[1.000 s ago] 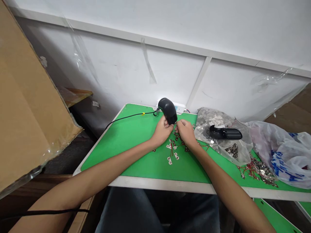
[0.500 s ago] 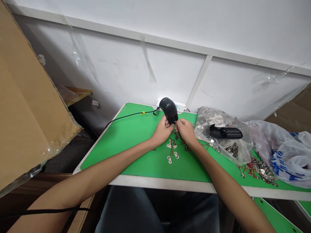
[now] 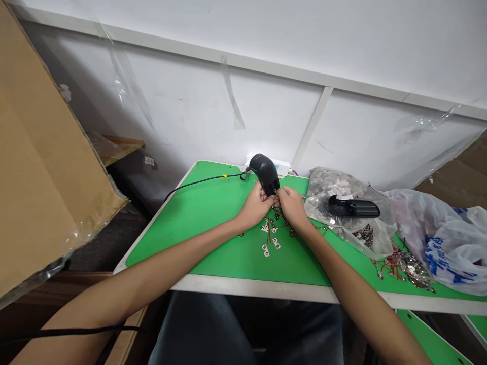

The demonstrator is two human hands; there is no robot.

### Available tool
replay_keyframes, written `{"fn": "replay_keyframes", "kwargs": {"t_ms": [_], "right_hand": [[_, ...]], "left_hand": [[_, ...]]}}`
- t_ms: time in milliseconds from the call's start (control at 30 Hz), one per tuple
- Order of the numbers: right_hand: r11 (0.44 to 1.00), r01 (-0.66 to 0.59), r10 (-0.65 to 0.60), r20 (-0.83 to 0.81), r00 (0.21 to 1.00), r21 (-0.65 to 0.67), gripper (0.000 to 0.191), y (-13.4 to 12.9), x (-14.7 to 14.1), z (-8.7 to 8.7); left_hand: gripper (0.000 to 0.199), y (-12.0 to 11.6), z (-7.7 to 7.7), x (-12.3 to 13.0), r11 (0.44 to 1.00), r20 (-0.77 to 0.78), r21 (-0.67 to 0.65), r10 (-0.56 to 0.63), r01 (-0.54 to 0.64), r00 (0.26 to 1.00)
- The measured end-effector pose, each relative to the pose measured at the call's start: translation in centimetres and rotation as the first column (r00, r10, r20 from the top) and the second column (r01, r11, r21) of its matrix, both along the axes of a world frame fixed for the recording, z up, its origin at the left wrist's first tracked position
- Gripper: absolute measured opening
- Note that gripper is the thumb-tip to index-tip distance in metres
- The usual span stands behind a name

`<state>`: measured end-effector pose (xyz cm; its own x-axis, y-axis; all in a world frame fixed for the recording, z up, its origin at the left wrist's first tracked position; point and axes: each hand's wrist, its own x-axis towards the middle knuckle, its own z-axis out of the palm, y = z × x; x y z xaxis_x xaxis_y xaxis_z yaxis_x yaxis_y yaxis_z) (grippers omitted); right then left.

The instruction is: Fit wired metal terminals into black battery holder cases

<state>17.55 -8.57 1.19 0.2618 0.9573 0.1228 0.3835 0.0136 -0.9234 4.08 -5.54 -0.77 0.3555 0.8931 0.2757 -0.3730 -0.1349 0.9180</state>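
shifted slightly right, the black corded tool (image 3: 265, 173) sits just above my left hand (image 3: 254, 206) and right hand (image 3: 291, 206), fingers pinched closed on something too small to tell.

No wording, brand or number can be read anywhere in the frame. Marks that may carry text:

1. White plastic bag (image 3: 449, 243), right edge of the frame: large blue printing (image 3: 445, 258) across its side, folded and creased, illegible.
2. Small white sticker (image 3: 149, 161), left of the green-topped bench, below the white wall: dark marks, too small to read.
3. Black object (image 3: 353, 207) in the clear plastic bag (image 3: 342, 223), right of centre: small white label (image 3: 340, 198) at its upper edge, unreadable.
4. Black corded device (image 3: 264, 173), top centre of the bench: a few small light dots on top, no legible characters.
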Motion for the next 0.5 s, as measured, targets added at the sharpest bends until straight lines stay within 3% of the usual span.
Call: {"fn": "replay_keyframes", "kwargs": {"t_ms": [500], "right_hand": [[1.000, -0.005, 0.006, -0.071, 0.997, 0.014, 0.026, 0.12, 0.22, 0.03]], "left_hand": [[0.045, 0.42, -0.43, -0.15, 0.997, -0.004, 0.002, -0.075, 0.075, 0.997]]}}
